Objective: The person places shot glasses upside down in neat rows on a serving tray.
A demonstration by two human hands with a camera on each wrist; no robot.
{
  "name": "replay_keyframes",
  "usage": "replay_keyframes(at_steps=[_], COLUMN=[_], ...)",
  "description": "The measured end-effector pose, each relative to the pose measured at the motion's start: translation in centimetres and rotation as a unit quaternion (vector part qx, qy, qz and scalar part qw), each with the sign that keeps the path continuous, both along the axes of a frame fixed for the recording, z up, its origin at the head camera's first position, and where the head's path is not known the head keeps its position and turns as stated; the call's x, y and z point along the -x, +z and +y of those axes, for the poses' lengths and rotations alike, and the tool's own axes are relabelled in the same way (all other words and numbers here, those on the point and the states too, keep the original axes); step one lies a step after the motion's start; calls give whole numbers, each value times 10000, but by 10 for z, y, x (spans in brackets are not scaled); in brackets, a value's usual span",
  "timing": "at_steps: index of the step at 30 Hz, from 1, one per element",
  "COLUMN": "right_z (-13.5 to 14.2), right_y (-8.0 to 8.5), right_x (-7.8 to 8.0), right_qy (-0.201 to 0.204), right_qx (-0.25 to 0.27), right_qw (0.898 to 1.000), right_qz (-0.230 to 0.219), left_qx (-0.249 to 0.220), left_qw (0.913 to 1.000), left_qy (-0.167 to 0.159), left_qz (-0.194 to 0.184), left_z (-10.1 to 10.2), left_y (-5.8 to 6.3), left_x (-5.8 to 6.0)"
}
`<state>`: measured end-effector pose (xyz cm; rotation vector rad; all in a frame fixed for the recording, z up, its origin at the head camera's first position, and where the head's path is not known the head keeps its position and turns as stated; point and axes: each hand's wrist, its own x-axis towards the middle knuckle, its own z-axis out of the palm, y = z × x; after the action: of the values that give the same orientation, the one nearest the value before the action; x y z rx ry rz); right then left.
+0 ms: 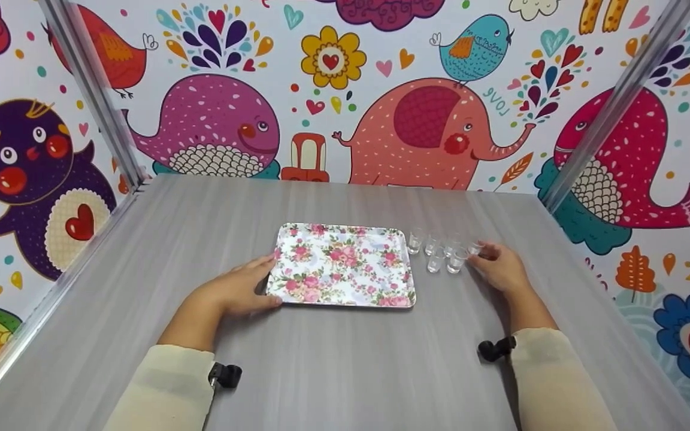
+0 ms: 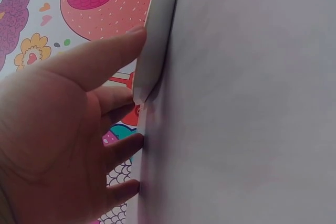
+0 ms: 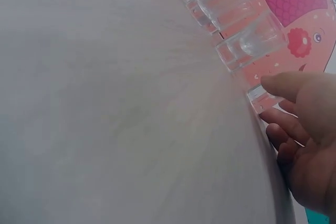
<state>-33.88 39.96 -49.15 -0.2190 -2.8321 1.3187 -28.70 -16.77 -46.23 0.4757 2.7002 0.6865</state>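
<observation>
Printed wall panels (image 1: 321, 111): white with bright cartoon animals, framed by metal posts (image 1: 94, 90).
Gripped shot glass (image 1: 475, 246): at the right end of the cluster; I see the right hand (image 1: 504, 270) pinching it between thumb and fingers.
Five other shot glasses (image 1: 456, 262): clear, grouped just left of that hand, between it and the floral tray (image 1: 343, 265).
Tray direction: leftward from the right hand, past the glasses, its long axis running side to side.
Left hand (image 1: 238, 289): fingers loosely extended, touching the tray's left end; I make it the nearer hand there, the right nearer the glasses.
Table (image 1: 345, 371): grey, faintly streaked, running back to the far wall panel.
Wrist cameras (image 1: 229, 376): black, one at each cream sleeve (image 1: 165, 386).
</observation>
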Motion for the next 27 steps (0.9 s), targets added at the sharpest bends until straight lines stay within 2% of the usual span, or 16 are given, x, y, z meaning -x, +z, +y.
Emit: replay_keyframes(at_steps=[10, 18, 27], right_z=[-1, -6, -19], right_y=[-3, 4, 27], right_x=[0, -4, -10], right_qy=[-154, -426, -922], right_qx=[-185, -24, 994], right_qw=[9996, 9988, 9907], right_qz=[154, 220, -154], left_qx=[14, 8, -1], left_qw=[10000, 10000, 10000], left_qy=[5, -3, -30], left_qz=[-44, -58, -49], left_z=[0, 0, -1], left_y=[0, 0, 0], left_x=[1, 0, 1])
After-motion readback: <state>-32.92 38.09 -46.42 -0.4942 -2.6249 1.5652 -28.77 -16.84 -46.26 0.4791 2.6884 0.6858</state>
